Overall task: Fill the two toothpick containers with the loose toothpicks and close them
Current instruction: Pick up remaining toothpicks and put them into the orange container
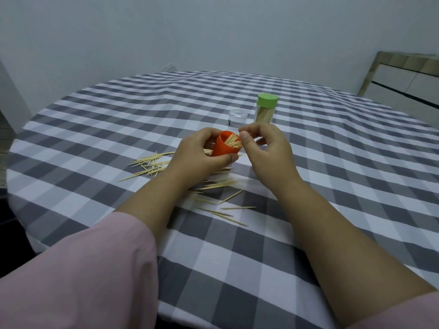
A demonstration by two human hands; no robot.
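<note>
My left hand [202,153] holds an orange toothpick container [224,146], tilted with its open mouth facing right and toothpicks inside. At that mouth my right hand [263,148] has thumb and fingers pinched on the toothpick ends. Behind them a clear container with a green lid [266,108] stands upright, closed and full of toothpicks. A small clear cap [237,117] sits to its left. Loose toothpicks [152,165] lie scattered under and near my forearms, with more of them [223,200] between my wrists.
A round table with a grey and white checked cloth [332,162] fills the view. A pale wall stands behind it, and a white cabinet [403,84] is at the far right. The table's edge curves close to my body.
</note>
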